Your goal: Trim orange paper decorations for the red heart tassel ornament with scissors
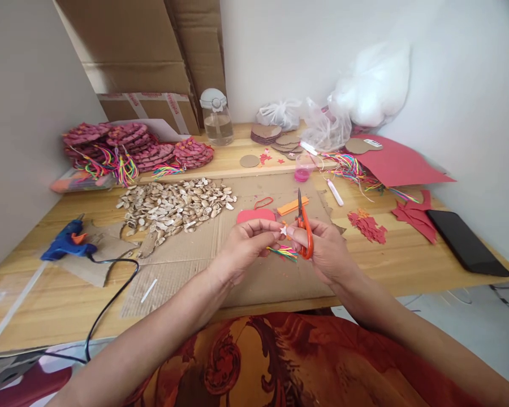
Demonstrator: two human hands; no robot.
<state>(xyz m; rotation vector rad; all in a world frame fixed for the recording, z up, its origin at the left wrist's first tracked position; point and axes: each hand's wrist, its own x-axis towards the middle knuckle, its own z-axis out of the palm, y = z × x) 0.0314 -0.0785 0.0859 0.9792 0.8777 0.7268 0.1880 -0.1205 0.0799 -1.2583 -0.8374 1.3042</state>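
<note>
Scissors stand upright, blades toward the top of the frame, gripped in the right hand, just right of the small star and bright threads pinched by the left hand.

Orange scissors upright beside multicoloured tassel

— You're sitting in a home craft corner, aren't you?

— You are: your light wooden table carries a blue hot-glue gun, a heap of pale split nutshells, sheets of red craft paper and stacks of pink woven discs with rainbow tassels.

— And the flattened brown cardboard boxes against your plain white wall?

— Stock, stored where you work.
</note>
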